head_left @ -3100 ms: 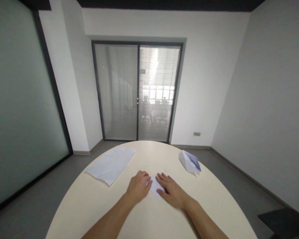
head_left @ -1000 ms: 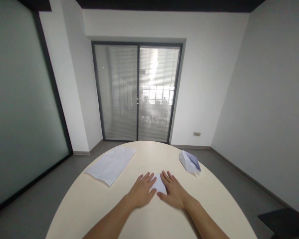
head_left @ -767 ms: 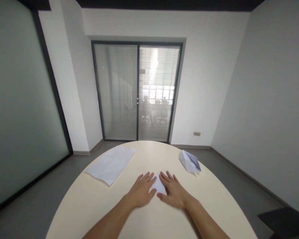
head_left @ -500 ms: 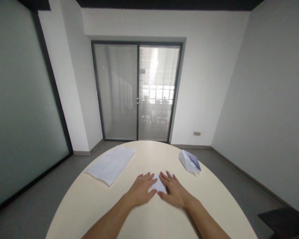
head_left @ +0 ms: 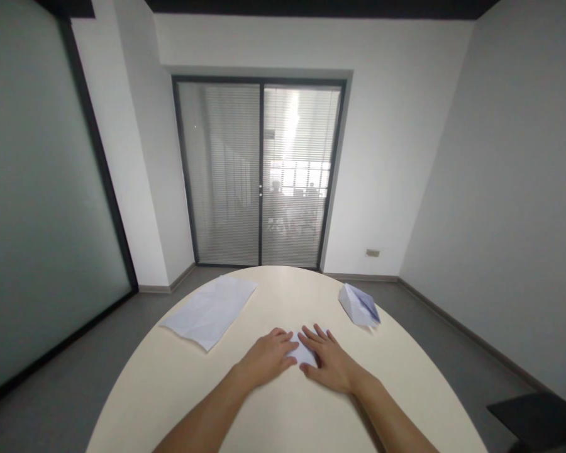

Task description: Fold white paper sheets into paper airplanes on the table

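Note:
A small folded piece of white paper (head_left: 303, 354) lies on the round cream table (head_left: 283, 415) between my two hands. My left hand (head_left: 266, 357) rests on its left side, fingers stretched out and pressed flat against it. From the right, my right hand (head_left: 329, 362) lies flat over the other part, fingers spread. Most of the paper is hidden under the hands.
A creased flat white sheet (head_left: 210, 311) lies at the table's far left. A folded paper shape (head_left: 359, 305) sits at the far right edge. Beyond the table are a glass sliding door with blinds (head_left: 260, 173) and grey floor. A dark object (head_left: 538, 418) stands at lower right.
Three seconds ago more of the paper showed below my hands. Both hands have since closed in over it, and my left fingers have turned a little to the right.

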Demonstrator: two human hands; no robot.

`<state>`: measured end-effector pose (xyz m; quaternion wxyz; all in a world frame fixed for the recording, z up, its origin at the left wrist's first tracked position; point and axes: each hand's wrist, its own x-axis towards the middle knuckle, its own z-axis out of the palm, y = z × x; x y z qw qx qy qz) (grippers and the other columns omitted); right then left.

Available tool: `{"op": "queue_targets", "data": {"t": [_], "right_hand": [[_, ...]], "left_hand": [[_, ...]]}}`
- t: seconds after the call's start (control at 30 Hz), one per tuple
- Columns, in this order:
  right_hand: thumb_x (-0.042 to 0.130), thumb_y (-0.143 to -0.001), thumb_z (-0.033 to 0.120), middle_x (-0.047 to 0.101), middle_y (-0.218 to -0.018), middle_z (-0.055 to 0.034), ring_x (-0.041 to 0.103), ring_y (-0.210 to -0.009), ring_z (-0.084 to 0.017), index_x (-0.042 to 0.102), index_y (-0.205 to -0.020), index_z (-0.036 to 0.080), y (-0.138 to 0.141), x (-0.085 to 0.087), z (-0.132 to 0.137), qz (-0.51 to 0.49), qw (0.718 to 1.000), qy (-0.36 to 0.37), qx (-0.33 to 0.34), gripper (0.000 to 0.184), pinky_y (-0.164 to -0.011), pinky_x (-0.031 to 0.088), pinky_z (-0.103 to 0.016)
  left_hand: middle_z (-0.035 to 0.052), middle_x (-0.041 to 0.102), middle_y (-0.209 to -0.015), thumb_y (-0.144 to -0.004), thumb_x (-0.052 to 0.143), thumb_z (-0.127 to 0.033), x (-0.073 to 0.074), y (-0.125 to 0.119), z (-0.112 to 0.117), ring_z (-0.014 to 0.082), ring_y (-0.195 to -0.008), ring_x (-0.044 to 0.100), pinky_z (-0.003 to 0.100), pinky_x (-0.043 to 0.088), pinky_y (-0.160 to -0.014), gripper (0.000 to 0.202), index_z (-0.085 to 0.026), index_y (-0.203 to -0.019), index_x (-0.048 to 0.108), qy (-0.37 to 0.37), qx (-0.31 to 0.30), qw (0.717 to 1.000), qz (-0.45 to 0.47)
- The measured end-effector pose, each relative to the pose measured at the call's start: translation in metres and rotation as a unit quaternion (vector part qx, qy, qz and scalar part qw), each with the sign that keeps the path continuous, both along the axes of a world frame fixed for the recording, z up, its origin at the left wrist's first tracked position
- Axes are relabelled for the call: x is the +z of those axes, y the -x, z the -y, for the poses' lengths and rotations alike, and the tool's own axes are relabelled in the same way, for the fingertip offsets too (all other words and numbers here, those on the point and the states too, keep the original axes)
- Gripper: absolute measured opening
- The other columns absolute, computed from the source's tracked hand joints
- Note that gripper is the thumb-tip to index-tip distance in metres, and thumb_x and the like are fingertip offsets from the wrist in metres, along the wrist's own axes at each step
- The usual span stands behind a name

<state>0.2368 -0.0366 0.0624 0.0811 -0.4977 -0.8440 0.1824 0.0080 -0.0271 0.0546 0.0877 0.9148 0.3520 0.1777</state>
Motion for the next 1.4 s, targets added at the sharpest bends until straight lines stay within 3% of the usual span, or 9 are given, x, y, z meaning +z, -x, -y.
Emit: {"op": "queue_targets", "data": {"t": [0.17, 0.43, 0.8, 0.97, 1.13, 1.4], "right_hand": [[0.054, -0.084, 0.057, 0.02, -0.162, -0.0076, 0.006, -0.15, -0.036, 0.029, -0.153, 0.028, 0.0, 0.002, 0.001, -0.004, 1.0, 0.001, 0.005, 0.079, -0.119, 0.005, -0.059], [0.058, -0.081, 0.059, 0.018, -0.162, -0.0089, 0.006, -0.15, -0.037, 0.028, -0.153, 0.029, -0.003, -0.005, -0.005, 0.001, 1.0, -0.007, 0.017, 0.084, -0.118, 0.004, -0.061], [0.06, -0.081, 0.053, 0.03, -0.158, -0.012, 0.018, -0.148, -0.038, 0.039, -0.149, 0.028, 0.0, 0.002, 0.001, -0.019, 0.999, -0.025, 0.015, 0.075, -0.117, 0.012, -0.061], [0.056, -0.084, 0.056, 0.036, -0.155, -0.0126, 0.023, -0.146, -0.038, 0.045, -0.146, 0.028, 0.0, 0.003, 0.0, -0.037, 0.999, -0.027, 0.015, 0.068, -0.116, 0.015, -0.062], [0.049, -0.089, 0.059, 0.043, -0.151, -0.0122, 0.029, -0.145, -0.035, 0.052, -0.141, 0.026, -0.002, 0.003, -0.001, -0.047, 0.998, -0.031, 0.008, 0.062, -0.116, 0.02, -0.059], [0.041, -0.091, 0.066, 0.053, -0.145, -0.0098, 0.037, -0.141, -0.033, 0.057, -0.137, 0.022, -0.004, 0.004, -0.001, -0.084, 0.996, -0.041, -0.004, 0.065, -0.117, 0.025, -0.053]], "left_hand": [[0.0028, 0.059, -0.135, -0.1, 0.046, -0.03, 0.008, -0.002, 0.002, 0.0235, -0.122, 0.051, 0.038, 0.042, -0.105, 0.028, -0.029, -0.124, 0.062, 0.003, -0.029, 0.999, -0.029], [0.0037, 0.06, -0.134, -0.099, 0.048, -0.023, 0.0, -0.004, -0.001, 0.0232, -0.124, 0.051, 0.037, 0.041, -0.107, 0.031, -0.026, -0.129, 0.055, -0.021, -0.023, 0.999, -0.038], [0.0042, 0.058, -0.136, -0.096, 0.05, -0.026, 0.008, -0.001, 0.007, 0.0225, -0.125, 0.051, 0.036, 0.04, -0.108, 0.04, -0.025, -0.136, 0.05, 0.013, -0.008, 1.0, 0.006], [0.0047, 0.06, -0.133, -0.094, 0.051, -0.03, 0.003, 0.002, 0.007, 0.023, -0.123, 0.053, 0.037, 0.041, -0.107, 0.04, -0.024, -0.134, 0.052, 0.002, -0.005, 1.0, 0.026], [0.0042, 0.065, -0.127, -0.092, 0.049, -0.021, -0.007, 0.005, 0.001, 0.021, -0.117, 0.057, 0.035, 0.043, -0.105, 0.038, -0.023, -0.129, 0.058, -0.006, 0.039, 0.998, 0.048], [0.0015, 0.07, -0.122, -0.096, 0.044, -0.024, -0.018, 0.014, -0.011, 0.0189, -0.11, 0.065, 0.031, 0.046, -0.1, 0.036, -0.025, -0.123, 0.066, 0.045, 0.096, 0.988, 0.116]]}}
